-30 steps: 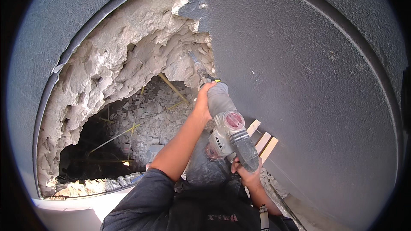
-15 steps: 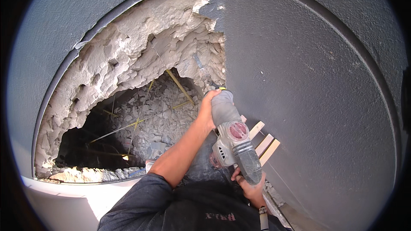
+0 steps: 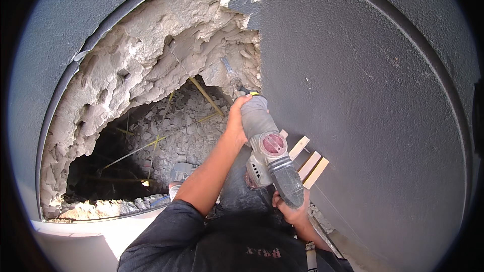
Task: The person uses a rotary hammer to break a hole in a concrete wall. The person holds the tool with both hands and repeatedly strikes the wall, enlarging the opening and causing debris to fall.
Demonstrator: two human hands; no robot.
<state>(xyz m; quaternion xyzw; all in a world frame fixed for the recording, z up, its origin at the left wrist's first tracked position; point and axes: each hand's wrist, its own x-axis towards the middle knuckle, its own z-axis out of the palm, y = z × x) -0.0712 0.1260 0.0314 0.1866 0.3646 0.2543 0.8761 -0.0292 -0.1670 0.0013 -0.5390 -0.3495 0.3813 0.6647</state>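
A dusty grey demolition hammer [image 3: 258,121] runs diagonally from near my body up toward the broken wall. My left hand [image 3: 240,116] is wrapped round its front barrel, just behind the yellow-marked collar. At the rear, my right hand [image 3: 295,210] grips the handle end, with most of its fingers hidden by the housing. The steel chisel bit [image 3: 226,65] points up and left, at the rough broken masonry [image 3: 212,63] beside the dark wall's edge. Whether the tip touches the masonry I cannot tell.
Below the broken edge gapes a dark hole [image 3: 111,156] with grey rubble [image 3: 166,126] and thin yellow rods [image 3: 206,95]. A dark textured wall [image 3: 363,95] rises on the right. Pale wooden slats [image 3: 315,170] stand against it, close to the hammer's rear.
The hammer and both hands have shifted slightly up and left in the picture. The wall edge has also moved slightly up and left. Both hands keep their hold.
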